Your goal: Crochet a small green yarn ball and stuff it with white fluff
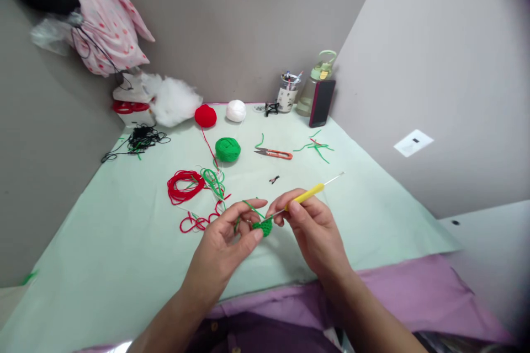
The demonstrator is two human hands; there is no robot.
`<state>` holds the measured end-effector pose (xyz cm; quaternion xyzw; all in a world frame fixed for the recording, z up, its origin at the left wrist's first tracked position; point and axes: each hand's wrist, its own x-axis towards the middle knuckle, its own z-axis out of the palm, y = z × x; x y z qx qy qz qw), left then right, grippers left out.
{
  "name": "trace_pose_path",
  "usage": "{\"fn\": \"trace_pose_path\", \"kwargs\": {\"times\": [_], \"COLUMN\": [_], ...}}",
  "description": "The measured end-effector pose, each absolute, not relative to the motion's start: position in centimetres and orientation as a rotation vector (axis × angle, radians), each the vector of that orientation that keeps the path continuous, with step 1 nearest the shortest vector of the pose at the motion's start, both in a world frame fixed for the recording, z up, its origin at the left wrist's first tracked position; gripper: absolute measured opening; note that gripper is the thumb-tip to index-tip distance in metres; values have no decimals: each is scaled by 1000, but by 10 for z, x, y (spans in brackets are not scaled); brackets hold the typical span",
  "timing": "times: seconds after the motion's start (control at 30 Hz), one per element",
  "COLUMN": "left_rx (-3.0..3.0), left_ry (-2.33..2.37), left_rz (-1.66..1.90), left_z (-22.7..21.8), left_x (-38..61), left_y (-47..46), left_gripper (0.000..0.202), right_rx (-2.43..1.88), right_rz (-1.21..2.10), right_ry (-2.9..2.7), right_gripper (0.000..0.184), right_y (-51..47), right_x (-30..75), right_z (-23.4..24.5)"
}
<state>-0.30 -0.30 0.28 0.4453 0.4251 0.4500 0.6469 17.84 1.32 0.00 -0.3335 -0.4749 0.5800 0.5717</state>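
My left hand (232, 234) pinches a small green crocheted piece (263, 226) between thumb and fingers, with a strand of green yarn (215, 181) running over its fingers. My right hand (308, 226) grips a yellow-handled crochet hook (308, 194), whose near tip points into the green piece and whose metal end sticks out to the upper right. Both hands hover low over the pale green cloth (124, 242) near its front edge. The green strand leads back to a green yarn ball (227, 149).
Loose red yarn (184, 186) lies left of the hands. Orange thread snips (274, 153), green scraps (317, 146), red ball (206, 116), white ball (236, 111), stuffing (174, 100), black cord (138, 139), a jar (287, 92), bottle (318, 80) and phone (322, 102) sit farther back.
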Motion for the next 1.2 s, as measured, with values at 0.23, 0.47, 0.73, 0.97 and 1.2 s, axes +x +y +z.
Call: {"fn": "trace_pose_path", "kwargs": {"times": [0.23, 0.47, 0.73, 0.97, 1.2], "left_rx": [1244, 1509, 1705, 1885, 836], "left_ry": [1174, 1298, 1278, 1269, 905], "left_rz": [1028, 1266, 1363, 1407, 1086], "left_z": [8, 3, -1, -1, 6], "left_x": [0, 5, 5, 3, 6], "left_y": [-6, -6, -11, -9, -11], "left_gripper": [35, 24, 23, 30, 50], "right_rx": [-844, -712, -670, -686, -777], "right_rz": [1032, 294, 132, -72, -130], "right_ry": [-1457, -1955, -1931, -2061, -2009], "right_gripper": [19, 23, 19, 19, 38], "right_y": [6, 0, -2, -2, -10], "right_x": [184, 180, 177, 176, 176], "right_z": [4, -1, -5, -1, -8]}}
